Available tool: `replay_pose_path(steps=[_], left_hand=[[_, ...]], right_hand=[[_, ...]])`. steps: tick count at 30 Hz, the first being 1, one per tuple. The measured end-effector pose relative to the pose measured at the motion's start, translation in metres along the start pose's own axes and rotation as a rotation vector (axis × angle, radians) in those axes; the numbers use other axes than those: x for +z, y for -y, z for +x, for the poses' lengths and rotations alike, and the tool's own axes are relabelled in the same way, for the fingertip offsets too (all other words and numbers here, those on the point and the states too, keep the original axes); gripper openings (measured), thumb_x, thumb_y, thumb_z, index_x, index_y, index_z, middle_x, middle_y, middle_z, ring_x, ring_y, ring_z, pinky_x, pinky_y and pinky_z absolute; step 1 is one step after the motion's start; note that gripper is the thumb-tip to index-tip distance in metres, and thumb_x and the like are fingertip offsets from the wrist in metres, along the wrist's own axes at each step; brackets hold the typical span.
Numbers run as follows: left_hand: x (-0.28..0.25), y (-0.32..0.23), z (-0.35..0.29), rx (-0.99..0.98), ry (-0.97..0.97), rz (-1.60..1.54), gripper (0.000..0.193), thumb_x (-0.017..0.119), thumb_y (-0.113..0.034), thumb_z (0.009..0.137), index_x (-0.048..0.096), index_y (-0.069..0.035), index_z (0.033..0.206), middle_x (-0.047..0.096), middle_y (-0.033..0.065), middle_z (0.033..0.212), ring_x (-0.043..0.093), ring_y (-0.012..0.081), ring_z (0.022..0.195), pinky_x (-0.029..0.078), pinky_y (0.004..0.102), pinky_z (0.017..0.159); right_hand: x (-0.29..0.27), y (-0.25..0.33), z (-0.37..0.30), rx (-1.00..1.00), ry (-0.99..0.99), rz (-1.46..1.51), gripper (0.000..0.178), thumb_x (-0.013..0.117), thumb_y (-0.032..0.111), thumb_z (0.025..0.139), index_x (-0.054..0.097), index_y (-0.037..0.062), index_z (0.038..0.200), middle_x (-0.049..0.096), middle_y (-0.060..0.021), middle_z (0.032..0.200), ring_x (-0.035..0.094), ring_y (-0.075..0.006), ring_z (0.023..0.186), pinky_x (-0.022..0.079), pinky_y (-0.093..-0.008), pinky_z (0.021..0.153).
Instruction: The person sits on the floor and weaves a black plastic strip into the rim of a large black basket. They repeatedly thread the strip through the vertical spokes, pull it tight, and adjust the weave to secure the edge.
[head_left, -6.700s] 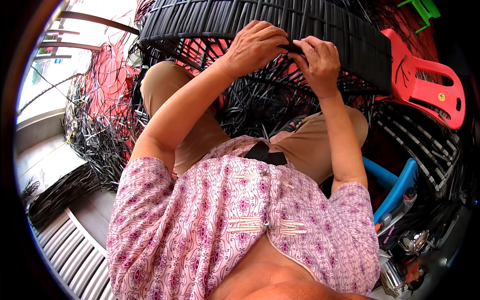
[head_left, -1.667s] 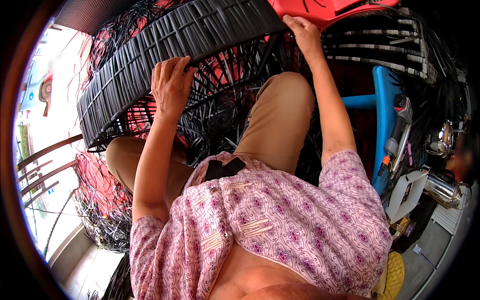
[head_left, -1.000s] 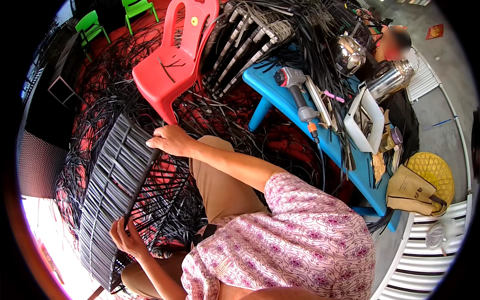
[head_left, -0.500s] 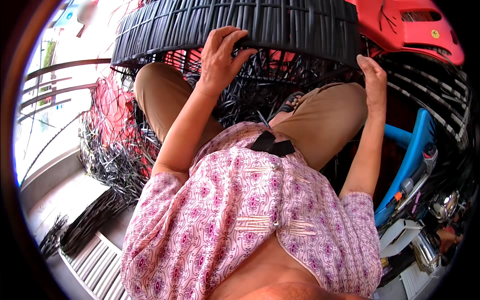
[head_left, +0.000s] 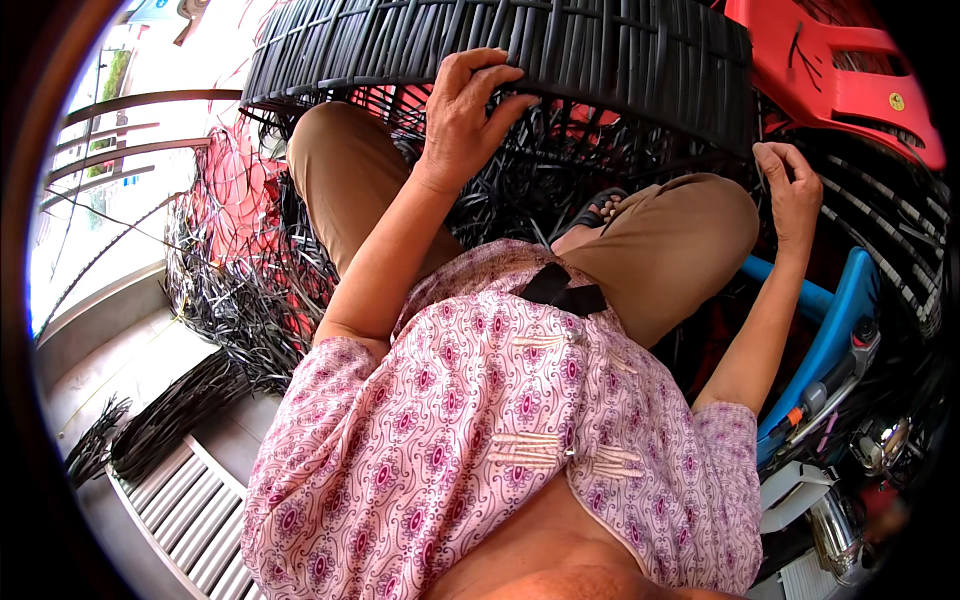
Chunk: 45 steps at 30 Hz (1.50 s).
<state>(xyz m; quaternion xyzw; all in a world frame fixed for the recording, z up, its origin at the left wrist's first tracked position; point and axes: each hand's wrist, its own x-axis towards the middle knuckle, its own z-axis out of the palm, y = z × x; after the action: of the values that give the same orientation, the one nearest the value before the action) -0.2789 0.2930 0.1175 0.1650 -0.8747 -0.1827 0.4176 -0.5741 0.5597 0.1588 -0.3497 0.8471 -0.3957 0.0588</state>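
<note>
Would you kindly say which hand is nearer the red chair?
Right: the right hand is below the red chair in the picture, by a corner of the black woven panel; the left hand is well left of the chair, at that panel's lower edge.

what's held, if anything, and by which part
The left hand is at the near edge of the black woven piece, the right hand at its right corner; whether either actually grips it cannot be told.
</note>
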Motion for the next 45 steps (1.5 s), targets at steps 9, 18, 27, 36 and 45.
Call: replay_pose_path(steps=[9,18,27,36,45], left_hand=[[-0.022,0.006,0.020,0.124,0.177,0.017,0.021,0.079,-0.011,0.081,0.076,-0.006,0.102,0.069,0.0083,0.110,0.068,0.0270,0.098,0.055,0.0366,0.083],[-0.010,0.008,0.015,-0.013,0.111,-0.085,0.021,0.083,-0.012,0.076,0.072,-0.008,0.094,0.067,0.0057,0.106,0.064,0.0257,0.101,0.051,0.0362,0.086],[0.002,0.021,0.008,0.131,-0.007,-0.134,0.024,0.080,-0.010,0.070,0.069,-0.008,0.090,0.063,0.0041,0.103,0.062,0.0252,0.096,0.048,0.0392,0.088],[0.000,0.026,0.009,0.171,0.007,-0.150,0.022,0.083,-0.006,0.071,0.072,-0.004,0.090,0.064,0.0080,0.101,0.064,0.0290,0.096,0.054,0.0436,0.090],[0.004,0.032,0.006,0.188,-0.003,-0.198,0.023,0.081,-0.002,0.069,0.075,-0.004,0.091,0.065,0.0072,0.102,0.065,0.0254,0.093,0.056,0.0447,0.090]], right_hand=[[0.084,0.117,-0.002,-0.725,-0.081,-0.083,0.016,0.081,0.017,0.080,0.073,0.0099,0.091,0.070,-0.0041,0.087,0.066,-0.0245,0.083,0.054,-0.0368,0.076],[0.152,0.135,-0.002,-0.716,0.032,-0.059,0.025,0.086,0.016,0.070,0.075,0.0160,0.092,0.062,0.0015,0.084,0.061,-0.0212,0.082,0.052,-0.0342,0.074],[0.159,0.137,0.002,-0.645,0.074,0.009,0.023,0.086,0.012,0.066,0.068,0.0148,0.080,0.059,0.0026,0.079,0.060,-0.0196,0.077,0.051,-0.0341,0.068],[0.161,0.140,0.003,-0.605,0.115,-0.004,0.027,0.086,0.010,0.066,0.072,0.0172,0.088,0.058,0.0031,0.079,0.059,-0.0188,0.076,0.049,-0.0335,0.066],[0.164,0.142,0.005,-0.571,0.133,-0.005,0.031,0.086,0.008,0.062,0.072,0.0169,0.089,0.059,0.0028,0.080,0.059,-0.0189,0.074,0.048,-0.0327,0.064]])
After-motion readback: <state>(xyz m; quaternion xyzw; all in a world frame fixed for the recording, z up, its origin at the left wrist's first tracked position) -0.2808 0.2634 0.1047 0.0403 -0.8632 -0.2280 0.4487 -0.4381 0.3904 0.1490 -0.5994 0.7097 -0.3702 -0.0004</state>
